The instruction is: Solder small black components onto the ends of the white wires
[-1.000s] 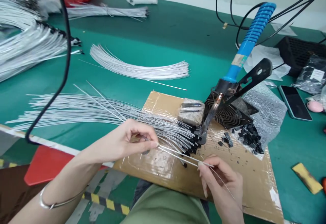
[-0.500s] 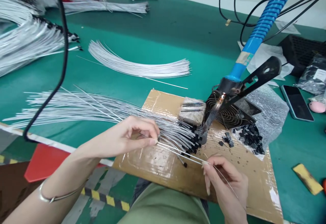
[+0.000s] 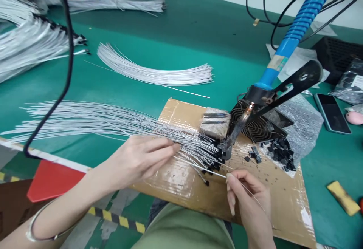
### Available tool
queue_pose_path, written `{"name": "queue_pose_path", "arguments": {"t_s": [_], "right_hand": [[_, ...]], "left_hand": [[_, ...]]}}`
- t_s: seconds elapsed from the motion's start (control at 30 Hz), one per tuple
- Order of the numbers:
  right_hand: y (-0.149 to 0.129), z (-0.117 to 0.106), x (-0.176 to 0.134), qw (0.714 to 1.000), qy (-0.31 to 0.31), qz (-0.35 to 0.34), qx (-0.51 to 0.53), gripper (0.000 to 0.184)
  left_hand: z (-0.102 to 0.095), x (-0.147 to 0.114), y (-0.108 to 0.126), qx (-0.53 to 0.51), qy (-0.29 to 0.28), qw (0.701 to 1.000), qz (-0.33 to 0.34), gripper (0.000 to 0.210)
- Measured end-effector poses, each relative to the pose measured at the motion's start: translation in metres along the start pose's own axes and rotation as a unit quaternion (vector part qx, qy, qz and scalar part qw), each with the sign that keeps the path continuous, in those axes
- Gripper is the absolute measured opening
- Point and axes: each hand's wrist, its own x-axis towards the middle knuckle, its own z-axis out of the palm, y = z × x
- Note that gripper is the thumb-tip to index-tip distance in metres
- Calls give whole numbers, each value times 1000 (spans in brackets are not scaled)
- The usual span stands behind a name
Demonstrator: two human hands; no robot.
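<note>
My right hand (image 3: 249, 200) pinches a white wire (image 3: 211, 171) between thumb and fingertips, and a thin bare strand trails past its palm. That wire runs leftward to my left hand (image 3: 150, 156). With its fingers pressed together, my left hand lies over the near edge of a large bundle of white wires (image 3: 85, 120); its thumb and whatever it grips are hidden. Small black end pieces (image 3: 219, 162) cap the bundle's right ends on a cardboard sheet (image 3: 286, 207). Just beyond those ends stands a soldering iron (image 3: 292, 45) with a blue handle, tip downward in its holder.
A second wire bundle (image 3: 159, 73) lies farther back, and capped bundles (image 3: 36, 48) fill the left. Right of the iron are a small fan (image 3: 252, 124), loose black pieces (image 3: 279, 152), a phone (image 3: 331, 113) and a yellow sponge (image 3: 343, 198). A black cable (image 3: 69, 52) hangs at left.
My left hand has turned palm down and closed over the bundle, no longer pinching the wires in view. Loose wires crossing the bundle at left have shifted. My right hand stays nearly put.
</note>
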Motion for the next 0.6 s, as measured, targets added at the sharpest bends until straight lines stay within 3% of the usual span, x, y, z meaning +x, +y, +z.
{"name": "queue_pose_path", "arguments": {"t_s": [0.13,0.33,0.47,0.6], "right_hand": [[9,-8,8,999,-33,-19,11,40],[14,-10,8,999,-33,-8,38,40],[15,-8,8,999,-28,-5,45,41],[18,-9,11,998,-31,-12,57,42]], "left_hand": [[2,-5,1,59,18,993,101,29],[11,-13,0,34,77,993,78,53],[20,-26,-5,31,40,997,54,57],[33,-41,-13,3,64,996,58,53]]}}
